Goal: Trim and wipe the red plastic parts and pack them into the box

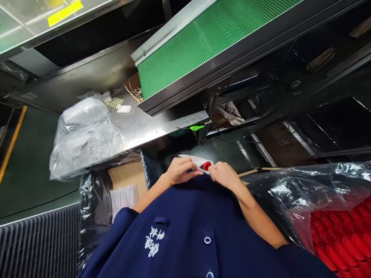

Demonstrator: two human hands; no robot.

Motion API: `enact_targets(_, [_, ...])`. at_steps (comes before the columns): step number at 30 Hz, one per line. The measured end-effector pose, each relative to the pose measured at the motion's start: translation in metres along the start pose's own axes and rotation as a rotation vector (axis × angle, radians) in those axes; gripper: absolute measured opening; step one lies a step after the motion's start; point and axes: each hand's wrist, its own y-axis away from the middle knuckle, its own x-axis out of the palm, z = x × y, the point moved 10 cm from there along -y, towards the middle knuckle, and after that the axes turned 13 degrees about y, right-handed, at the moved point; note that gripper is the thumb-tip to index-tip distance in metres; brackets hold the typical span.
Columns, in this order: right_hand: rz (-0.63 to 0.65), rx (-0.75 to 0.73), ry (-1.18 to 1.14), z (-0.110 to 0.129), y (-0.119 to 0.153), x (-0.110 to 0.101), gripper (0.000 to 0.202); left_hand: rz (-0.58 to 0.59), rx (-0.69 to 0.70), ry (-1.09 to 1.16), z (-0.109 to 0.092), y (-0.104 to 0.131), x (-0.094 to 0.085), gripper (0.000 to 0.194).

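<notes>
Close in front of my dark blue top, both hands work on a thin white sleeve or bag [194, 159]. A red plastic part [206, 166] with a round end shows at the sleeve's mouth; the rest of it is hidden. On the sleeve's left side, my left hand [182, 170] is closed, thumb and fingers pinching the white material. My right hand [223, 174] is closed at the right, its thumb and fingertips against the red part by the sleeve's edge. Exactly where the right fingertips grip is hard to see.
Many red parts [342, 235] lie in a plastic-lined container at right. White sleeves [124, 197] sit in a carton at left. Clear plastic bags [87, 135] rest on the metal bench [139, 125]. Beyond are a green conveyor belt [199, 42] and a bright green-handled tool [197, 127].
</notes>
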Motion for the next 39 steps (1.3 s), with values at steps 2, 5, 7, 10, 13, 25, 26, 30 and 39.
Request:
enact_targets(2, [-0.009, -0.031, 0.058, 0.008, 0.002, -0.005, 0.049, -0.203, -0.191, 0.105, 0.018, 0.009, -0.021, 0.037])
enact_targets(5, [-0.057, -0.017, 0.216, 0.016, 0.004, -0.013, 0.046, -0.160, -0.498, 0.303, 0.047, 0.024, 0.001, 0.045])
enact_targets(7, [-0.071, -0.007, 0.328, 0.023, 0.005, -0.012, 0.045, -0.089, -0.701, 0.519, 0.062, 0.037, 0.033, 0.054])
enact_targets(10, [-0.029, -0.056, 0.444, 0.036, 0.005, -0.001, 0.048, -0.010, -0.898, 0.749, 0.074, 0.051, 0.072, 0.051])
enact_targets(13, [0.029, -0.105, 0.516, 0.042, 0.007, 0.013, 0.049, 0.057, -0.900, 0.755, 0.079, 0.054, 0.078, 0.045])
enact_targets(25, [0.268, -0.247, 0.829, 0.040, 0.010, 0.057, 0.051, 0.327, -0.648, 0.455, 0.054, 0.052, 0.073, 0.037])
enact_targets(26, [0.295, -0.245, 0.857, 0.038, 0.008, 0.057, 0.052, 0.292, -0.649, 0.483, 0.054, 0.054, 0.076, 0.037])
enact_targets(30, [0.373, -0.246, 0.973, 0.031, -0.002, 0.059, 0.051, 0.065, -0.662, 0.505, 0.051, 0.070, 0.078, 0.041])
enact_targets(39, [0.308, -0.447, 1.114, 0.070, -0.007, 0.085, 0.053, -0.071, -1.168, 0.197, 0.031, 0.141, 0.063, 0.012])
